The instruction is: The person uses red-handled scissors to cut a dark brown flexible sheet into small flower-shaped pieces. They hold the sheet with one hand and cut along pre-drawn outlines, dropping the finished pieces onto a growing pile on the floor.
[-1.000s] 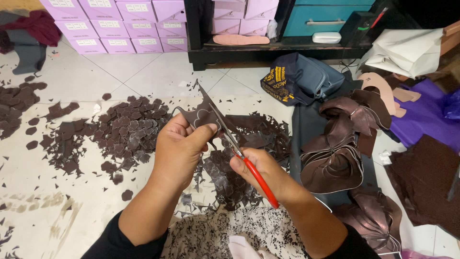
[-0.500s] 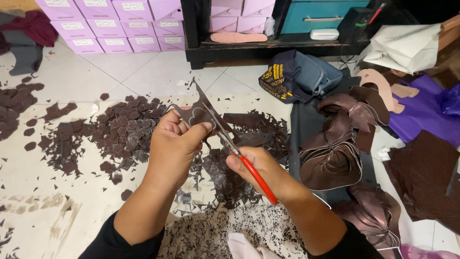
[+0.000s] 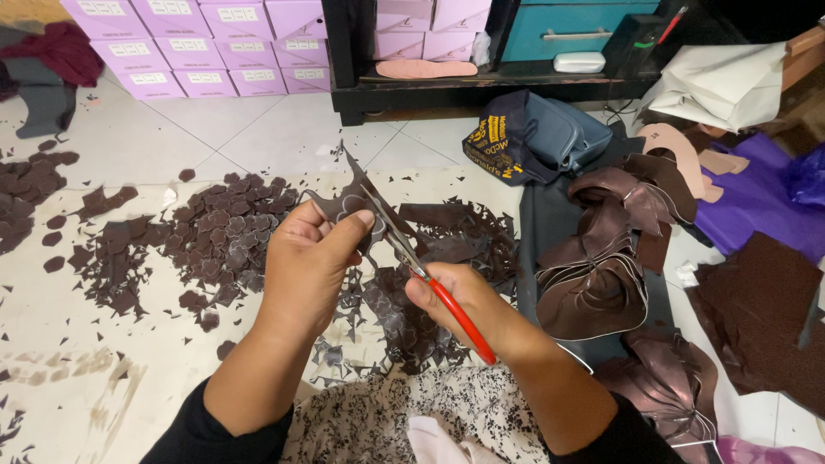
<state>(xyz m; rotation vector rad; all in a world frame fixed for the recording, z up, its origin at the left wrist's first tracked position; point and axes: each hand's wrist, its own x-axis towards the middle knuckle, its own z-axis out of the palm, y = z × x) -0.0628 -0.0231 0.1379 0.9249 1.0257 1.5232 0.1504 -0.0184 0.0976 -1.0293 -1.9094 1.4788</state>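
Note:
My left hand (image 3: pixel 308 262) pinches a small dark brown leather piece (image 3: pixel 339 206) between thumb and fingers, held up over the floor. My right hand (image 3: pixel 468 314) grips red-handled scissors (image 3: pixel 411 256) whose blades point up and left, meeting the piece at its right edge. Below both hands lies a heap of dark brown offcuts (image 3: pixel 404 301). A pile of cut brown shapes (image 3: pixel 219 236) spreads on the tiles left of my left hand.
Stacked brown leather sheets (image 3: pixel 601 266) lie to the right, with purple fabric (image 3: pixel 756 202) beyond. A navy bag (image 3: pixel 533 137) sits by a black shelf (image 3: pixel 481 86). Lilac boxes (image 3: pixel 198 43) line the back wall. More scraps (image 3: pixel 26 185) lie far left.
Both hands have shifted only slightly; the scissors stay at the leather piece, and the blades appear a little further along its edge.

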